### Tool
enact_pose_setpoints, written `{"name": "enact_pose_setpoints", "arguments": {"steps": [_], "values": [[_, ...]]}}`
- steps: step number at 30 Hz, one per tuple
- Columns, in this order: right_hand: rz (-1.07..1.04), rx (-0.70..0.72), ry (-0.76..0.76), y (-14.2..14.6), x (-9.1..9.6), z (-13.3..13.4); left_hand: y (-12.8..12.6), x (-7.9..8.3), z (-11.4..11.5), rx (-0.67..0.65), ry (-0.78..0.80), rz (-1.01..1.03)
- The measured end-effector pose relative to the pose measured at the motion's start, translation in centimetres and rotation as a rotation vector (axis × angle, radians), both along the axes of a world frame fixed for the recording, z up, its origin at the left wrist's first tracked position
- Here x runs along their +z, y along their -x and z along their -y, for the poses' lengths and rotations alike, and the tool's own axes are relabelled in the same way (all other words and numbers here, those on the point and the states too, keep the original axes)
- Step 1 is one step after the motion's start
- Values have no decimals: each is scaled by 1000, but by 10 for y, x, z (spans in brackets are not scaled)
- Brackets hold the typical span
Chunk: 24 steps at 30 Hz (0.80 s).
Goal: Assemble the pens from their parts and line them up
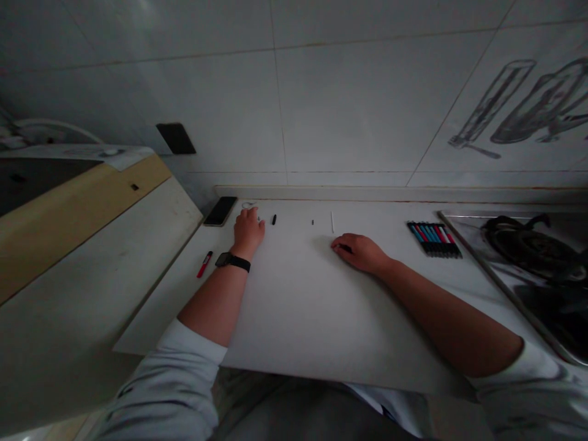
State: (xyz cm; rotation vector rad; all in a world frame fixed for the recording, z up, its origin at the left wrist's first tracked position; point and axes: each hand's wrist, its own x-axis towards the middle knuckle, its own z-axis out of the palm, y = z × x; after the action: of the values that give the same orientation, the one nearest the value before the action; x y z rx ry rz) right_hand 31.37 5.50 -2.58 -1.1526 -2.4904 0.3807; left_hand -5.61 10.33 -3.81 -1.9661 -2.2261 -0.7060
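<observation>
My left hand (248, 231), with a dark watch on its wrist, rests over the white worktop (294, 306), fingers reaching forward and thumb apart. Just beyond its fingertips lies a thin ring-like thing (248, 205), and a tiny part (258, 218) shows between index finger and thumb. To its right lie a short black piece (274, 219) and a smaller dark piece (313, 222). My right hand (361, 252) lies on its side on the worktop, fingertips pinched together; what they hold, if anything, is too small to name. A thin white pen refill (332, 222) lies just beyond it.
At right, a row of several click pens (434, 239) lies beside the gas stove (528, 245). A phone (220, 211) lies at the back left, with a red and black pen barrel part (204, 264) nearer me. A tiled wall (344, 110) closes the back.
</observation>
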Motion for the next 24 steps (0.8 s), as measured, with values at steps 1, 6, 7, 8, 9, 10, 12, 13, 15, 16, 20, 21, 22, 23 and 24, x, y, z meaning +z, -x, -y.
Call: {"name": "enact_pose_setpoints", "arguments": {"steps": [1, 6, 7, 8, 9, 10, 12, 13, 15, 16, 20, 21, 22, 23, 24], "values": [[-1, -1, 1, 1, 1, 1, 1, -1, -2, 15, 11, 1], [-23, 79, 37, 19, 10, 6, 5, -6, -7, 17, 31, -2], [-24, 111, 45, 24, 11, 7, 5, -7, -7, 13, 30, -7], [-21, 140, 51, 31, 13, 9, 6, -7, -8, 11, 28, -13], [-13, 165, 54, 37, 14, 10, 6, -8, -8, 10, 24, -16], [-1, 187, 55, 44, 14, 11, 7, -8, -8, 7, 21, -17], [27, 219, 50, 57, 16, 11, 8, -8, -9, 3, 15, -9], [37, 229, 44, 64, 18, 9, 9, -8, -10, 2, 17, -4], [51, 224, 29, 78, 21, 4, 10, -8, -11, -3, 29, 2], [58, 209, 23, 86, 23, -1, 11, -8, -11, -7, 33, 2], [102, 98, 22, 119, 26, -25, 10, -9, -12, -17, 7, 11], [115, 64, 21, 128, 24, -32, 9, -9, -12, -19, -1, 17], [128, 26, 18, 136, 22, -39, 8, -9, -12, -22, -6, 25], [142, -9, 11, 145, 20, -45, 8, -9, -12, -28, -10, 37], [156, -39, 3, 152, 17, -51, 7, -9, -12, -40, -13, 51]]}}
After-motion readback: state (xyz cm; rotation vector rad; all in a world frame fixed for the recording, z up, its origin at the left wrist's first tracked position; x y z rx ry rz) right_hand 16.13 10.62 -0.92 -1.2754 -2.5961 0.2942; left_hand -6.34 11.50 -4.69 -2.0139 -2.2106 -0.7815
